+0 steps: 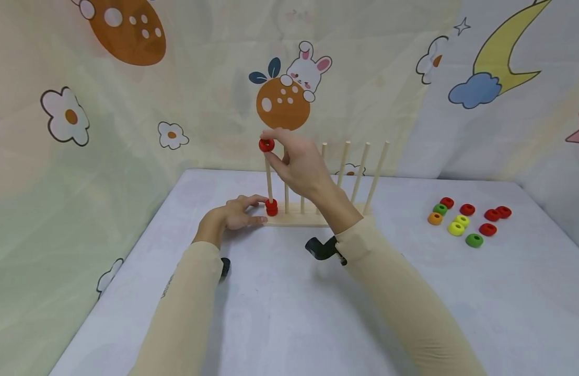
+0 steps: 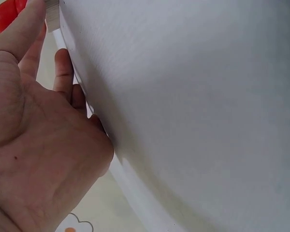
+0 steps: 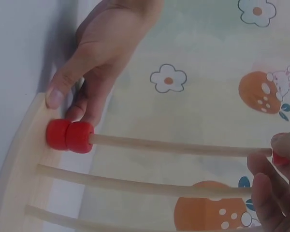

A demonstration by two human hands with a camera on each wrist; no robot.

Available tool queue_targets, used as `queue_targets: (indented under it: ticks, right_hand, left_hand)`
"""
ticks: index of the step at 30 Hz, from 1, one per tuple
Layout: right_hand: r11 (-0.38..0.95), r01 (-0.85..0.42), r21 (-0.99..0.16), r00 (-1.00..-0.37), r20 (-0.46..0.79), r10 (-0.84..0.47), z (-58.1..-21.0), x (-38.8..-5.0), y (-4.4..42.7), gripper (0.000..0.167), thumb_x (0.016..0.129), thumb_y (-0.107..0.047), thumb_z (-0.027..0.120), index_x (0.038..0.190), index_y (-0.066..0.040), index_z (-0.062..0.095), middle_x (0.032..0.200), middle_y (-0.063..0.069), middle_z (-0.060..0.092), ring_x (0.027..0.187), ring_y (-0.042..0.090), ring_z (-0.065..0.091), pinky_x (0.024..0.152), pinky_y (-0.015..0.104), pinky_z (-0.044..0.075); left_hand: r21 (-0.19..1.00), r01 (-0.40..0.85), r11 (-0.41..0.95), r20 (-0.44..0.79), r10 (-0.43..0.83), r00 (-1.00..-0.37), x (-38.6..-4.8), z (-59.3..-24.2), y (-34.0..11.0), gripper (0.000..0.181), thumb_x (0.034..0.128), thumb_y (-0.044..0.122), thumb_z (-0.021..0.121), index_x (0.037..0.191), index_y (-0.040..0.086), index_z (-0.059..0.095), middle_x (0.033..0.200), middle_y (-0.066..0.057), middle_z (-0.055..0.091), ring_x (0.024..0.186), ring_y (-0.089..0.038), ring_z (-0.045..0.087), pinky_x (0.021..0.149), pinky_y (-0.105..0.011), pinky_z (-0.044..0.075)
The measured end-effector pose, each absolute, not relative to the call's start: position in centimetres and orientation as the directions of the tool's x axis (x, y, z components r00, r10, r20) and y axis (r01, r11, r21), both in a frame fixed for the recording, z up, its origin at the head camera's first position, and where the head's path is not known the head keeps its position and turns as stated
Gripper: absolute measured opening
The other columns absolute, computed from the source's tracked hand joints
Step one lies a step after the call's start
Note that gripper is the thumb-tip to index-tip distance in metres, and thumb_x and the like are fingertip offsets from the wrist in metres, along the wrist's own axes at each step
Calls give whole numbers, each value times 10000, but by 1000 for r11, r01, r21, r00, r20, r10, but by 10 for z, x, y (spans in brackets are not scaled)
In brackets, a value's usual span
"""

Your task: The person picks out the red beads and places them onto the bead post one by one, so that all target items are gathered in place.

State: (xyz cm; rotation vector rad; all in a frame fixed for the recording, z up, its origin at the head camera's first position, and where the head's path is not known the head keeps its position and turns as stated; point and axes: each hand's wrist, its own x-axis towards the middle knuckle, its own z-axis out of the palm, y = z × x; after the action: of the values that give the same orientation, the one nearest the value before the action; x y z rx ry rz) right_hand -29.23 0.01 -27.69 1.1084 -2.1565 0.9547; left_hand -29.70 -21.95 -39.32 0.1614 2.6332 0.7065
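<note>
My right hand (image 1: pixel 301 164) pinches a red ring (image 1: pixel 266 144) between thumb and fingers at the top of the leftmost peg (image 1: pixel 269 180). Two red rings (image 1: pixel 271 207) sit stacked at the foot of that peg, also seen as red rings (image 3: pixel 70 136) in the right wrist view. My left hand (image 1: pixel 235 213) rests at the left end of the wooden base (image 1: pixel 299 219), its thumb touching the edge and its fingers relaxed. In the left wrist view the left hand (image 2: pixel 43 130) lies beside a partly visible red ring (image 2: pixel 8 13). Whether the held ring is round the peg's tip, I cannot tell.
More upright pegs (image 1: pixel 376 177) stand along the base to the right. On the right of the white table (image 1: pixel 270 313) lie several loose rings: red (image 1: pixel 487 230), green (image 1: pixel 474 241), yellow (image 1: pixel 456 228) and one orange (image 1: pixel 435 219). A patterned cloth (image 1: pixel 214 94) hangs behind.
</note>
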Motion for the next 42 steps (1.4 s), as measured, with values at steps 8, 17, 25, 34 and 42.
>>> queue_targets:
  ticks: [8,17,25,34,42]
  right_hand:
    - [475,-799,-369,-583,668,-462,-271,-292,-5,257,996,-122,672,1249,-81,649,1174,56,715,618,183,533,673,250,510]
    - [507,-754,-418,-648,596,-474,-270,-290,-1,329,1005,-151,664,1326,-91,625,1216,66,716,584,174,545,642,243,516]
    - [473,-790,-390,-601,641,-477,-269,-284,8,315,998,-129,671,1307,-77,636,1148,53,708,591,181,522,619,257,482]
    - [447,-837,-315,-518,720,-462,-268,-279,19,199,994,-105,662,1187,-57,672,1118,97,703,633,176,565,657,295,545]
    - [430,-856,-288,-483,744,-462,-278,-272,43,194,972,-82,683,1162,-42,684,1050,77,691,644,158,585,654,278,541]
  left_hand:
    - [515,21,857,-348,231,-909,-298,-395,-217,641,941,504,683,1517,471,404,1555,-48,394,1461,-400,265,1113,-717,300]
    - [506,27,862,-343,230,-911,-297,-397,-216,639,943,526,674,1516,491,394,1549,-30,401,1459,-378,264,1117,-716,296]
    - [494,44,868,-337,238,-911,-300,-395,-219,662,945,536,666,1539,442,389,1568,-50,400,1463,-409,262,1118,-717,289]
    - [485,51,873,-333,239,-912,-299,-394,-222,666,952,552,648,1546,433,372,1571,-45,391,1462,-398,271,1134,-692,282]
    - [483,47,874,-337,235,-912,-300,-396,-221,674,945,562,643,1547,434,368,1577,-48,379,1462,-404,262,1132,-701,278]
